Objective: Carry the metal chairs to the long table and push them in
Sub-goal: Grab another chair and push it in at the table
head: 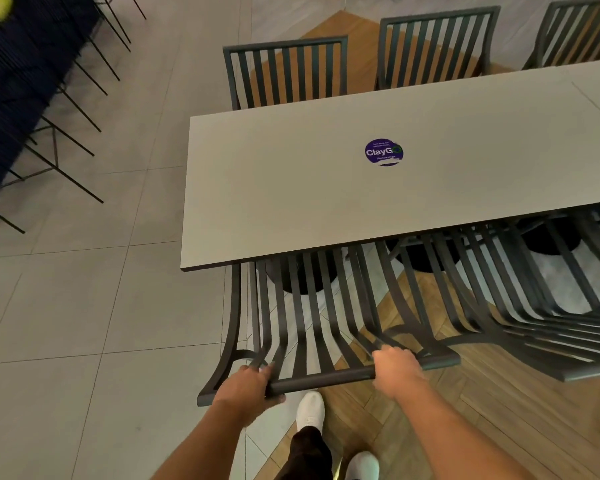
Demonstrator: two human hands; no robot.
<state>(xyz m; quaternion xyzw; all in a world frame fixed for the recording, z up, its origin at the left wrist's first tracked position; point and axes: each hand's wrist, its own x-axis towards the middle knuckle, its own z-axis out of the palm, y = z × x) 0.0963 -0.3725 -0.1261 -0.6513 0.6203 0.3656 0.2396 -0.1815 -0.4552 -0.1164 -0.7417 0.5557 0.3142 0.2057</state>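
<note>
While both hands grip its top rail, the metal chair (pixel 312 317) stands at the near left corner of the long surface (pixel 326 188), its slatted back curving up toward the camera and its seat hidden under the pale top. The left hand (pixel 246 384) curls round the rail close to the chair's left upright, thumb under the bar and fingers wrapped over it. The right hand (pixel 395 367) closes over the same rail nearer its right end, knuckles up. Between the two hands a bare stretch of the rail shows.

Just to the right of this chair, a second metal chair (pixel 520 306) of the same slatted make sits tucked under the same long edge, the two backs nearly touching. Across the surface, three more chairs stand along the far side: one (pixel 284 74) opposite the held chair, another (pixel 437 46) to its right, and a third (pixel 575 32) cut by the frame's right edge.

A round purple sticker (pixel 383 152) reading "ClayGo" lies flat near the middle of the surface. Below the rail, two white shoes (pixel 310 410) and a dark trouser leg show on the floor, where grey tiles meet wood-patterned planks (pixel 430 427). At upper left, thin black metal legs (pixel 66 109) of dark blue furniture slant across the tiles.
</note>
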